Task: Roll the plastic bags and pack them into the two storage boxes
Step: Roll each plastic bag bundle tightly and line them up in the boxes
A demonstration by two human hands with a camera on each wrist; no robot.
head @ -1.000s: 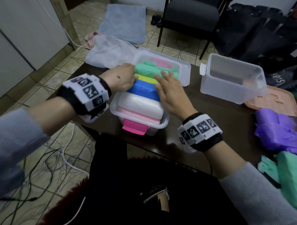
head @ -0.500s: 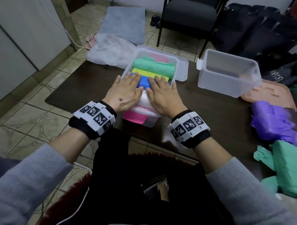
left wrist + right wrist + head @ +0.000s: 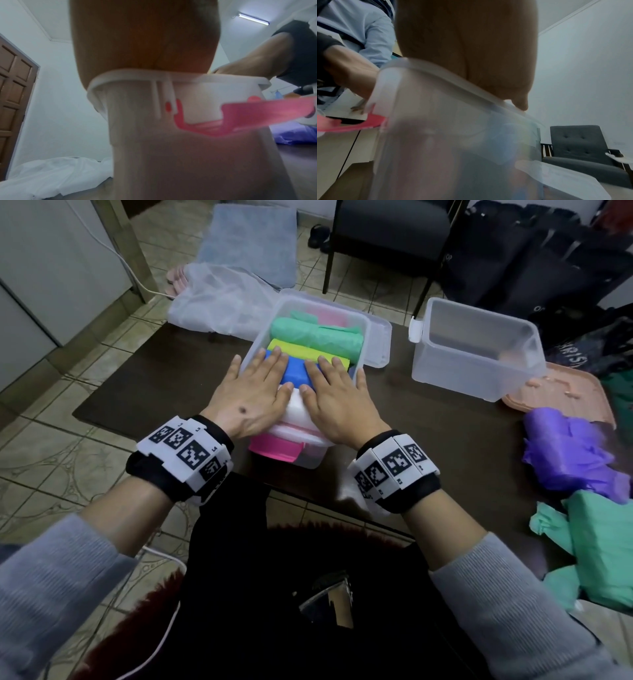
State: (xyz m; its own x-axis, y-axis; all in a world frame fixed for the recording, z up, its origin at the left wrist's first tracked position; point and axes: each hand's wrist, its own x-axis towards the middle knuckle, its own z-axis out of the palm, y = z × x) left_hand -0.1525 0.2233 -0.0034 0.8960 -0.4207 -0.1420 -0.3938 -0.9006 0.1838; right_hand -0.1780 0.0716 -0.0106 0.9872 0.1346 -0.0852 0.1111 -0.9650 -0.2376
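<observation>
A clear storage box (image 3: 375,337) with a pink latch (image 3: 274,449) stands on the dark table, packed with rolled bags: a green roll (image 3: 318,337), a yellow roll (image 3: 294,349), a blue roll (image 3: 294,371), a white roll (image 3: 294,409) and pink at the back. My left hand (image 3: 253,392) and right hand (image 3: 337,395) lie flat, fingers straight, pressing down on the blue and white rolls. Both wrist views show only a palm over the box rim (image 3: 128,75) (image 3: 447,75). A second clear box (image 3: 476,350) stands empty to the right.
Loose purple bags (image 3: 568,453) and green bags (image 3: 599,546) lie at the table's right edge. A pink lid (image 3: 561,392) sits under the empty box's right side. A white translucent bag (image 3: 219,299) drapes off the far left corner. A dark chair (image 3: 387,231) stands behind.
Both hands slid from the far rolls toward me and flattened on the blue and white rolls. They have held there, pressing down, for the last half second.
</observation>
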